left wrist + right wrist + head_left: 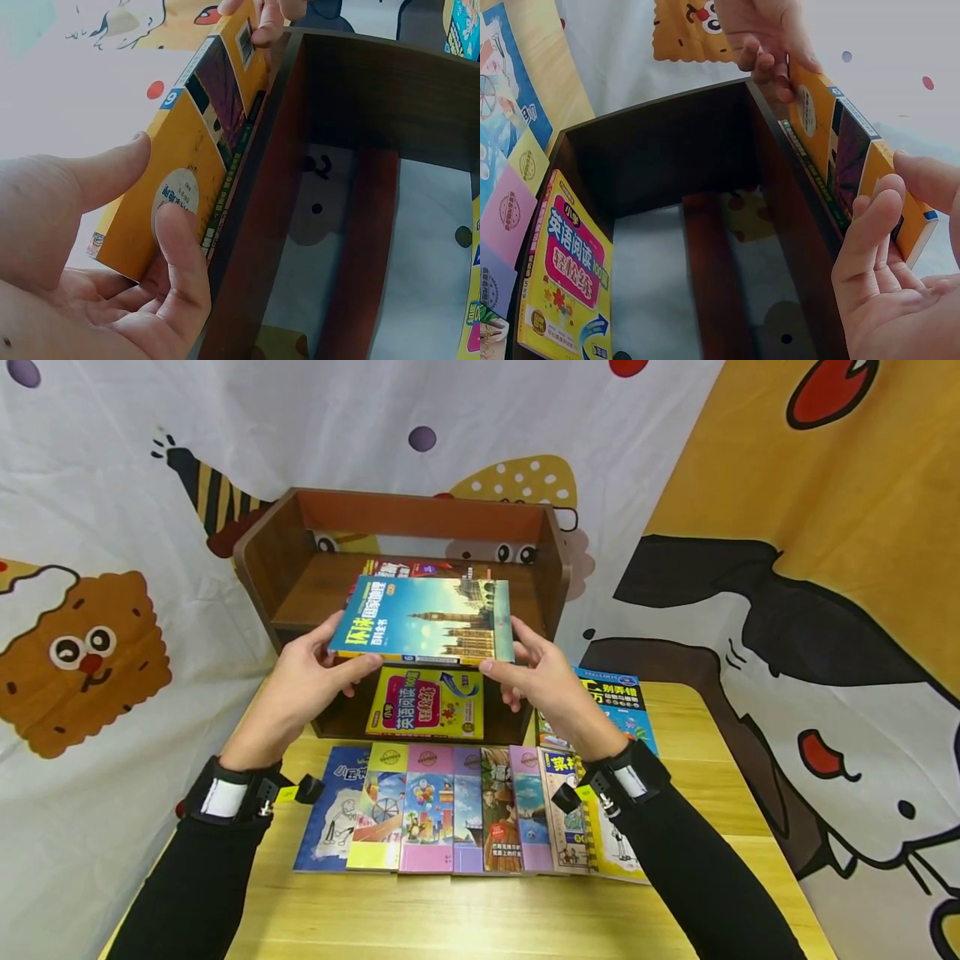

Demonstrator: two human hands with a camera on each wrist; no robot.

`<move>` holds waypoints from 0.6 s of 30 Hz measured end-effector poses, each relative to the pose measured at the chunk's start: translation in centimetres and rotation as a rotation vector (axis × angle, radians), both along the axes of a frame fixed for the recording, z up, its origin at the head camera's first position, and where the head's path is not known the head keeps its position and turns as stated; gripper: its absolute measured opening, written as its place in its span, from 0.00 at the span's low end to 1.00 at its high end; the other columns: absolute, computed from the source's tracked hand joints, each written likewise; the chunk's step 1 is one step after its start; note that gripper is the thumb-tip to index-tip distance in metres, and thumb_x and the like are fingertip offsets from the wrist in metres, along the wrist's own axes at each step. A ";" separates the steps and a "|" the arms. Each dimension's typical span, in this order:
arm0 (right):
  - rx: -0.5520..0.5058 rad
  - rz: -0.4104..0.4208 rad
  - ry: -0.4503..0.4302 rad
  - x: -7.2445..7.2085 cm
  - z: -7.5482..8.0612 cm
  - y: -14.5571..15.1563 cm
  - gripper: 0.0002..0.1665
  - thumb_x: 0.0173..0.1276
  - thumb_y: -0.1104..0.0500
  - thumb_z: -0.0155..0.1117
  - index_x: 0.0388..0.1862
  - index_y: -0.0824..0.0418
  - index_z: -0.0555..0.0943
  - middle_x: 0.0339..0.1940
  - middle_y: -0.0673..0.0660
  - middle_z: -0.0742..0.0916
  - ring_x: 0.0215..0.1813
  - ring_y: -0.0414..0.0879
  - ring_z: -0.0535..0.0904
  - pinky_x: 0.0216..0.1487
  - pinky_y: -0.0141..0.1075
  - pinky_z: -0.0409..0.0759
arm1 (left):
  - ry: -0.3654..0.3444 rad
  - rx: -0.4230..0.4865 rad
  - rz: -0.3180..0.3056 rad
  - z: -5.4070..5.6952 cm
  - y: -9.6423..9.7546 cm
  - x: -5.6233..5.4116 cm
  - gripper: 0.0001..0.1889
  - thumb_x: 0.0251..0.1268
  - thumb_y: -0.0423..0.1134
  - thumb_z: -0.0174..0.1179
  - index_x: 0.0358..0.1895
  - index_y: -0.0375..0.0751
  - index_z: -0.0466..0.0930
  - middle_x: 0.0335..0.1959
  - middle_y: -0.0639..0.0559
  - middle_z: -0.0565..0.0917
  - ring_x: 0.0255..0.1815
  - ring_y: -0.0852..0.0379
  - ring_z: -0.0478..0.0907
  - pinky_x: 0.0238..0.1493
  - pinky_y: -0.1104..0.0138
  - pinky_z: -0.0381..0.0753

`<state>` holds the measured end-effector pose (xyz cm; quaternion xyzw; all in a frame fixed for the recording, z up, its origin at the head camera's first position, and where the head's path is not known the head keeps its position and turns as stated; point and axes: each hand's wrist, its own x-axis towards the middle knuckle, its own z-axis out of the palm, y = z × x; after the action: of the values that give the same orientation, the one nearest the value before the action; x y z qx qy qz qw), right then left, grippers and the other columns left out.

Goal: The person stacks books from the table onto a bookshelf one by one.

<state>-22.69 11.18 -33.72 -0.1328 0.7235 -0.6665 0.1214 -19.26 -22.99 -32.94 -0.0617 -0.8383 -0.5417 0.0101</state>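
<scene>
A thick geography book with a blue cover showing a clock tower is held level over the wooden shelf's upper board. My left hand grips its left end, thumb on the front edge and fingers underneath. At the other end my right hand holds it the same way. Its yellow spine faces me in the left wrist view. Close beneath that spine, thin book spines lie on the upper board in the right wrist view. Behind the held book, a red-covered book shows partly; the rest is hidden.
The brown wooden shelf stands at the back of the light wood table. A yellow English reading book lies in its lower compartment. In front, several overlapping booklets form a row. Blue-covered books lie right of the shelf.
</scene>
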 end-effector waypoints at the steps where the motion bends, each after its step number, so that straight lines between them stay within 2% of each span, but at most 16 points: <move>1: 0.005 0.000 0.000 0.0 0.0 0.0 0.59 0.77 0.52 0.76 0.94 0.37 0.49 0.65 0.55 0.87 0.28 0.45 0.79 0.31 0.34 0.81 | -0.001 0.000 0.003 0.0 0.0 0.0 0.47 0.77 0.61 0.68 0.91 0.66 0.51 0.70 0.46 0.83 0.46 0.49 0.78 0.42 0.69 0.84; 4: 0.024 -0.006 0.011 -0.2 0.2 0.0 0.59 0.78 0.49 0.76 0.94 0.38 0.49 0.66 0.55 0.87 0.29 0.45 0.79 0.32 0.34 0.81 | 0.011 -0.009 0.028 0.1 0.0 -0.1 0.48 0.75 0.63 0.69 0.91 0.65 0.54 0.69 0.46 0.84 0.47 0.47 0.79 0.42 0.69 0.83; 6: 0.048 -0.016 0.024 -0.3 0.3 0.1 0.58 0.78 0.47 0.76 0.94 0.38 0.50 0.69 0.55 0.86 0.29 0.46 0.80 0.32 0.35 0.82 | 0.026 -0.042 0.060 0.2 0.1 -0.2 0.49 0.73 0.66 0.69 0.91 0.62 0.56 0.70 0.46 0.85 0.52 0.49 0.80 0.45 0.73 0.83; 10: 0.123 -0.044 0.060 -0.5 0.3 0.2 0.57 0.76 0.42 0.76 0.93 0.38 0.53 0.74 0.54 0.85 0.29 0.47 0.82 0.32 0.37 0.85 | 0.096 -0.172 0.159 0.3 0.3 -0.2 0.50 0.69 0.71 0.70 0.88 0.54 0.64 0.65 0.42 0.88 0.55 0.49 0.81 0.47 0.73 0.79; 12: 0.159 -0.058 0.079 -0.6 0.3 0.1 0.57 0.75 0.39 0.77 0.93 0.39 0.55 0.68 0.55 0.87 0.27 0.48 0.82 0.31 0.39 0.86 | 0.154 -0.244 0.204 0.3 0.4 -0.2 0.48 0.69 0.70 0.70 0.86 0.50 0.70 0.58 0.40 0.89 0.52 0.47 0.79 0.46 0.67 0.76; 15: 0.201 -0.075 0.114 -0.9 0.2 0.0 0.58 0.73 0.35 0.77 0.93 0.42 0.56 0.52 0.57 0.92 0.23 0.48 0.80 0.28 0.42 0.85 | 0.237 -0.317 0.257 0.3 0.7 -0.3 0.46 0.70 0.68 0.72 0.82 0.43 0.75 0.48 0.39 0.82 0.47 0.45 0.74 0.43 0.58 0.67; 18: 0.243 -0.097 0.146 -1.1 0.2 -0.2 0.59 0.73 0.32 0.76 0.93 0.46 0.57 0.41 0.55 0.94 0.20 0.49 0.78 0.25 0.42 0.83 | 0.287 -0.356 0.295 0.2 0.9 -0.5 0.46 0.70 0.67 0.72 0.80 0.38 0.76 0.46 0.39 0.76 0.49 0.44 0.70 0.45 0.56 0.61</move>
<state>-23.78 10.95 -33.54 -0.1302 0.8114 -0.5675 0.0515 -19.72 -22.13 -32.78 -0.0159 -0.9103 -0.3641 0.1965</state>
